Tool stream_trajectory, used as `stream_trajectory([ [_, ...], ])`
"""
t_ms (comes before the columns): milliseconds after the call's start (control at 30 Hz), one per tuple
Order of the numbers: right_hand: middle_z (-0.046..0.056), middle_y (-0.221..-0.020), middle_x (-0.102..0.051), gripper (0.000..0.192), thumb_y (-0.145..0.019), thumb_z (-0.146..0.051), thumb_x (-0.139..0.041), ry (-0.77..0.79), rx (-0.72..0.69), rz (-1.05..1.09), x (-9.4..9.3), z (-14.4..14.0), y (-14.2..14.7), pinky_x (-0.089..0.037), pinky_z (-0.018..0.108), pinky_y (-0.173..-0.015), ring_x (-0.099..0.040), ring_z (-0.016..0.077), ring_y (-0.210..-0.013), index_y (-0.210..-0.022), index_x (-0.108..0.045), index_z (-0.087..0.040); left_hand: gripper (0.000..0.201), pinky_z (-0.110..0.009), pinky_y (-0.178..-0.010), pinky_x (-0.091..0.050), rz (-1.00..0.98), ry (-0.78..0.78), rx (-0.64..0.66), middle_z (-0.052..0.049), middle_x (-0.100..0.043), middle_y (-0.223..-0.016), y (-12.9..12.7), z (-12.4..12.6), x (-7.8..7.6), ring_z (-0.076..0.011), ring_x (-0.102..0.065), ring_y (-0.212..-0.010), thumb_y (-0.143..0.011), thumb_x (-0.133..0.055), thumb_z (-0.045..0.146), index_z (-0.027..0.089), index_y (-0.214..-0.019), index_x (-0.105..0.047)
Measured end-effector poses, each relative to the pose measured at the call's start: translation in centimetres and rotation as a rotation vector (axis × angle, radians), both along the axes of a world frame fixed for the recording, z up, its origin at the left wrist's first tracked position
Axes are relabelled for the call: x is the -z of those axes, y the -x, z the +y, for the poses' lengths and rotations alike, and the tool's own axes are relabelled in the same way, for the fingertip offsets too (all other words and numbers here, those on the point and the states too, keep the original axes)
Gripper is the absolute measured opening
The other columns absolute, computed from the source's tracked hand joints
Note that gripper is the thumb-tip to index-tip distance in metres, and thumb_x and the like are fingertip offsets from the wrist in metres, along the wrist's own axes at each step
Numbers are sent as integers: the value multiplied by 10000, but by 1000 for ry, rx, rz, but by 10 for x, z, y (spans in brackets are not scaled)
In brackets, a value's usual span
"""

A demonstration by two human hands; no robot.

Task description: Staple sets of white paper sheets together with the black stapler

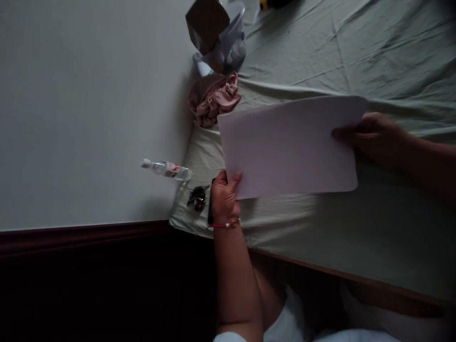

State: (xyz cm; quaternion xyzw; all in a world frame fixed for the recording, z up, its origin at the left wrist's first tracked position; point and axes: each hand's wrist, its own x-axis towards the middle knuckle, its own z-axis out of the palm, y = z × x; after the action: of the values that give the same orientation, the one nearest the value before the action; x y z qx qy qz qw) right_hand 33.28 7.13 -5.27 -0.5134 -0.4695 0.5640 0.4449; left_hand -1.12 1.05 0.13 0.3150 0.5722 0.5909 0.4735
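A white sheet (288,152) with rounded right-hand corners is held up over the cloth-covered surface; whether it is paper or thin board I cannot tell. My left hand (226,194) grips its lower left corner, thumb on the near face and fingers behind. At the opposite end my right hand (370,133) pinches the right edge, thumb on top and the other fingers mostly hidden behind. A red string bracelet (226,224) circles my left wrist. Partly covered by the left hand is a dark flat object (210,204), perhaps a phone.
Beside the wall (89,109) stand a clear bottle (169,169) with a white cap and a small dark bundle (197,198). Farther back are crumpled pink cloth (215,100), a brown box (207,23) and a pale container (235,33). Light green cloth (392,237) covers the surface.
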Motion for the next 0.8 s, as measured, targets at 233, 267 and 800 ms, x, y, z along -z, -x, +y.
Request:
stream_trajectory([
  [233,21,-789,-644,357,-777,-515,-855,-95,234,-6,3,-2,3,-398,239,-515,-509,108,-615,-909,-721,-212,336,-278,-780,-533,158,-14,101,-33,-785,-851,-7,-2,16,-155,-688,-777,-589,-958,356,188,-812,-770],
  [267,18,-783,-634,337,-787,-499,-849,-91,262,-13,2,-2,4,-382,240,-516,-496,104,-608,-896,-713,-211,343,-286,-795,-537,150,-14,127,-40,-792,-877,-8,-2,16,-163,-696,-800,-593,-958,356,190,-832,-777],
  [800,-4,-718,-549,257,-880,-420,-710,-143,367,-185,-2,3,8,-274,234,-530,-394,84,-607,-822,-651,-177,408,-239,-609,-453,204,51,130,17,-683,-691,-14,-2,14,-138,-632,-670,-640,-963,494,209,-843,-751],
])
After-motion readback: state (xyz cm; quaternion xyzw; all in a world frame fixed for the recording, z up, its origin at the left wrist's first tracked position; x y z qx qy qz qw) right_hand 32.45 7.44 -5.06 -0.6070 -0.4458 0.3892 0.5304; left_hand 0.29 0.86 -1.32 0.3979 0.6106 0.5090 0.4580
